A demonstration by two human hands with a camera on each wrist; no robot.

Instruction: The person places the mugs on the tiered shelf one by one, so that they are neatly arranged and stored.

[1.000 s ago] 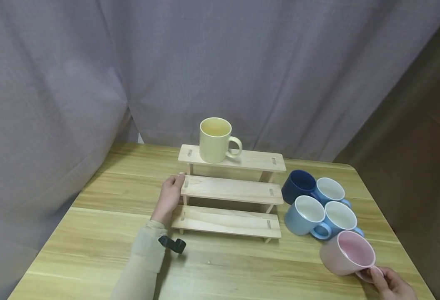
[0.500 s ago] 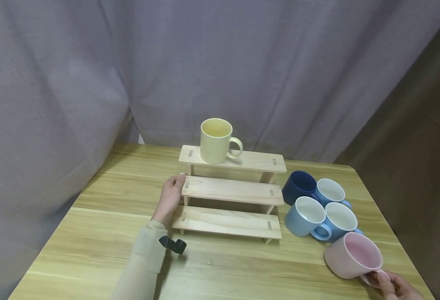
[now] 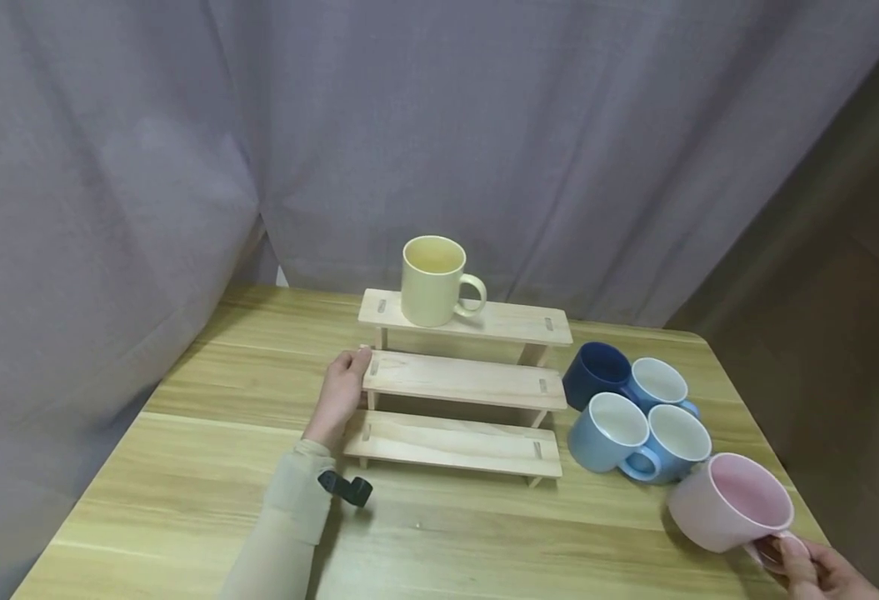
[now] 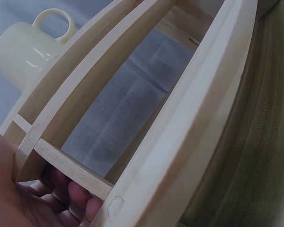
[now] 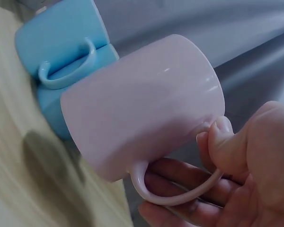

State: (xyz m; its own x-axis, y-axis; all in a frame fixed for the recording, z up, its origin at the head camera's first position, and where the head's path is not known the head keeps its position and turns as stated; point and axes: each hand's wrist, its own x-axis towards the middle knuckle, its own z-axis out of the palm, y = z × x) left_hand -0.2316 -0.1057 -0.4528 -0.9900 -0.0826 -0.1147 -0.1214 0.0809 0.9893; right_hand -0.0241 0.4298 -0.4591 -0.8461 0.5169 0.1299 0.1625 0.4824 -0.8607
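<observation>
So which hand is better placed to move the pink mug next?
Probably the right hand: it grips the pink mug by the handle. The left hand is well away from that mug and is holding the left end of the wooden rack.

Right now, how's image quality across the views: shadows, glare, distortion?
Head: diffuse light, soft shadow beside the left sleeve; left wrist: straight shelf boards look bowed, likely lens distortion, with small highlights on the yellow mug; right wrist: thin highlights on the pink mug, a soft-edged dark shadow on the table.
</observation>
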